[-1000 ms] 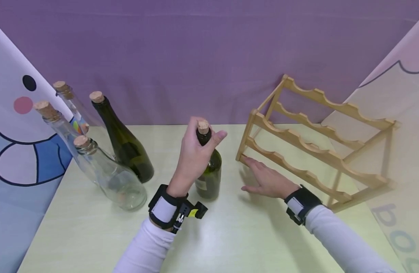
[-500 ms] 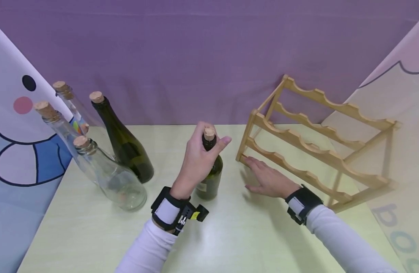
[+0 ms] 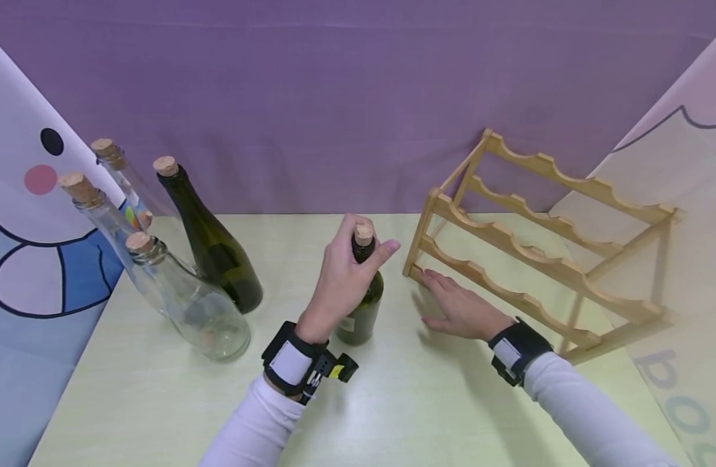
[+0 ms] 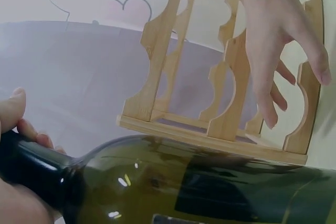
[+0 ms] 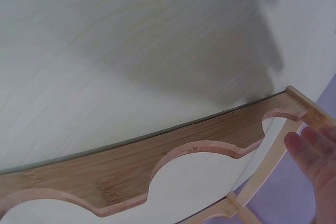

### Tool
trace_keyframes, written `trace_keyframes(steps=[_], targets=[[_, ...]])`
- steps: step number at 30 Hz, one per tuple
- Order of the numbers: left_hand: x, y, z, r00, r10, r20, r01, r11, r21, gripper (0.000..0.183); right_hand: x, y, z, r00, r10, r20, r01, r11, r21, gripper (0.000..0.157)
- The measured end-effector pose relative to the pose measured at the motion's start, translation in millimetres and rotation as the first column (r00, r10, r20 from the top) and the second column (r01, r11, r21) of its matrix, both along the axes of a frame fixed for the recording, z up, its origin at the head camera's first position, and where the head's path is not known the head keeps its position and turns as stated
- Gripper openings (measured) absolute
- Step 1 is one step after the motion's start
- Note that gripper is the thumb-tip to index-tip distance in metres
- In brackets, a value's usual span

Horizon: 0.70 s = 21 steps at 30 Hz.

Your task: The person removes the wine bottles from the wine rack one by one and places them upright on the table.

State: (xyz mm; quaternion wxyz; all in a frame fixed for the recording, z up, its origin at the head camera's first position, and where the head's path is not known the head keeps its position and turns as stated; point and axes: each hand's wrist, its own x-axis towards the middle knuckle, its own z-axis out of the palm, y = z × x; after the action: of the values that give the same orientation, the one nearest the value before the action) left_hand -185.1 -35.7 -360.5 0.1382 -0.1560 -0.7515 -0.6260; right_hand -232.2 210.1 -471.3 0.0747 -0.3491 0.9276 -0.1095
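My left hand (image 3: 349,282) grips a dark green wine bottle (image 3: 360,314) by its neck, and the cork shows above the fingers. The bottle leans slightly to the right, its base low over or on the table; which one, I cannot tell. In the left wrist view the bottle's shoulder and body (image 4: 136,182) fill the bottom. My right hand (image 3: 460,308) is held with fingers straight at the lower left corner of a wooden wine rack (image 3: 510,243). The right wrist view has its fingers (image 5: 310,156) beside the rack's end; whether they touch it is unclear.
At the left stand another corked green bottle (image 3: 218,259) and several corked clear glass bottles (image 3: 209,324). They stand close together on the pale table (image 3: 159,408). A purple backdrop (image 3: 311,117) rises behind the table, with printed panels at both sides.
My left hand has moved a little to the right and toward me, tipping the bottle's neck that way while its base stays nearly in place. The right hand and the rack have hardly moved.
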Motion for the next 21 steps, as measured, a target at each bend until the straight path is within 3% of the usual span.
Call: trace_keyframes(steps=[7, 15, 21], targets=[[-6.0, -0.7, -3.8, 1.0, -0.017, 0.003, 0.017, 0.999, 0.031, 0.03, 0.3, 1.3, -1.2, 1.0, 0.009, -0.023, -0.009, 1.0, -0.003, 0.086], [-14.2, -5.9, -18.4, 0.994, -0.104, 0.019, 0.102, 0.99, 0.093, 0.026, 0.3, 2.0, -2.2, 0.999, 0.01, -0.044, -0.011, 1.0, -0.01, 0.083], [-18.8, -12.7, -18.5, 0.997, -0.08, -0.019, 0.081, 0.995, 0.059, 0.024, -0.1, 0.9, -0.7, 0.999, 0.018, -0.045, -0.018, 1.0, -0.008, 0.082]])
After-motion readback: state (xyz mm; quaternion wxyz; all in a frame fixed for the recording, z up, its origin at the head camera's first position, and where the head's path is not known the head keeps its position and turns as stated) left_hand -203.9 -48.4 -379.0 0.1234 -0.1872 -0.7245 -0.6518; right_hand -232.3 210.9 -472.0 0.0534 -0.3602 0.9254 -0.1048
